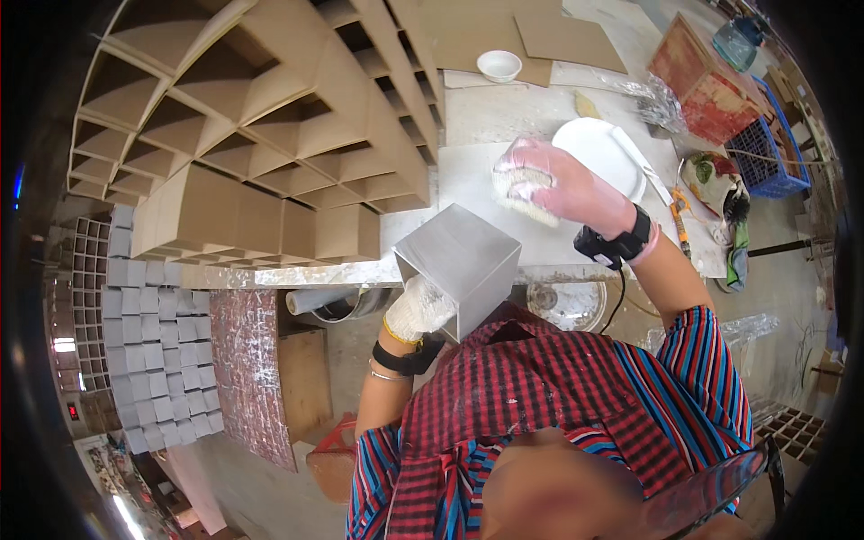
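My left hand point(419, 310), in a white knit glove, grips a grey open-ended box point(459, 250) at its near left edge. The box is tilted, and some of my fingers are hidden by its wall. Above and to the right of it, my right hand point(567, 184), in a thin translucent glove, is closed around a cream-coloured sponge-like pad point(529, 191). The pad is apart from the box, over the white-smeared table point(468, 166). Just right of this hand lies a round white plate point(598, 144), with a flat white strip point(641, 166) across its edge.
Stacked brown cardboard dividers point(270, 108) rise at the left of the table. A small white bowl point(499, 66) sits at the back. A red-stained wooden box point(706, 76), a blue crate point(769, 139) and a cloth bundle point(715, 184) stand right. Many grey boxes point(157, 333) are stacked far left.
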The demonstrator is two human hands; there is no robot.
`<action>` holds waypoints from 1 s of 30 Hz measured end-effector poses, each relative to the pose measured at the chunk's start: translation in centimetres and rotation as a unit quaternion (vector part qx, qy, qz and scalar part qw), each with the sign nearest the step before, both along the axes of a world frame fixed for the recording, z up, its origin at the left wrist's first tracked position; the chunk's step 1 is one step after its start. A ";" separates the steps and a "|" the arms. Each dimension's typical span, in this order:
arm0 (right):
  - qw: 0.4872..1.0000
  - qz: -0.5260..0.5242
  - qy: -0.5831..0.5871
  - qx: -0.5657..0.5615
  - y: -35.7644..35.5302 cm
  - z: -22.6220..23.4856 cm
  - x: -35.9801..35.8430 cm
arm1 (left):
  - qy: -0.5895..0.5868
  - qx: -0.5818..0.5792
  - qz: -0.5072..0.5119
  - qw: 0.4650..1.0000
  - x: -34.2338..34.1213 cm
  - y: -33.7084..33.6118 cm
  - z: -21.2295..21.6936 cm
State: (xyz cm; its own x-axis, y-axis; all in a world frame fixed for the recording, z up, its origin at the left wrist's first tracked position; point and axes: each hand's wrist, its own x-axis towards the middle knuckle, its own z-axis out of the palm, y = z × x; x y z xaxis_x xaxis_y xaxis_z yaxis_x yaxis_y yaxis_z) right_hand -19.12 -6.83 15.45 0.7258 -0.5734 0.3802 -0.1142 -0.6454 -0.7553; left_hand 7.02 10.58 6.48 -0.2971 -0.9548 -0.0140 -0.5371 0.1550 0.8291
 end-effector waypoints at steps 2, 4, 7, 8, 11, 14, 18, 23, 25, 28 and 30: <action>0.999 0.019 -0.018 -0.040 2.2 1.5 1.7 | 0.034 0.017 0.026 0.999 1.2 1.0 0.6; 0.987 0.140 -0.065 -0.052 4.7 2.5 4.0 | 0.027 -0.004 0.015 1.000 2.7 2.4 1.2; 0.960 0.251 -0.066 -0.105 8.0 3.6 7.3 | 0.046 -0.052 -0.011 0.998 3.4 4.3 3.4; 0.959 0.255 -0.063 -0.109 8.5 4.0 8.6 | 0.068 -0.077 -0.024 0.994 3.4 5.0 4.0; 0.942 0.214 -0.078 -0.248 8.0 2.1 12.3 | -0.015 -0.123 -0.059 0.991 5.7 7.3 4.2; 0.961 0.200 0.038 -0.185 7.9 3.4 17.8 | 0.003 -0.085 -0.073 0.994 9.0 10.7 5.3; 0.929 0.326 -0.099 -0.145 14.3 5.2 22.4 | 0.005 -0.088 -0.034 0.996 10.8 14.1 6.4; 0.949 0.268 0.023 -0.163 15.2 4.9 27.3 | 0.021 -0.080 -0.040 0.996 14.2 16.9 7.3; 0.964 0.252 0.043 -0.070 15.4 6.0 27.7 | 0.059 -0.060 0.059 0.995 15.8 20.4 6.7; 0.979 0.165 0.081 -0.090 17.5 5.3 23.8 | 0.076 -0.052 0.204 0.975 18.3 25.7 5.2; 0.979 0.175 0.100 0.025 18.8 4.4 22.7 | 0.175 0.007 0.334 0.926 20.3 28.1 5.4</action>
State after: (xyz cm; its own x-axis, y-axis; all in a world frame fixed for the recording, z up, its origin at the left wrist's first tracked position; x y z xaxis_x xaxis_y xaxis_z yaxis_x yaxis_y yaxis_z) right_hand 3.54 11.95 19.90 0.9382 -0.2901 0.1887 -0.0409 -0.6343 -0.7720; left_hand 27.27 38.73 11.90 0.3713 -0.9276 -0.0412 -0.2084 -0.1265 0.9698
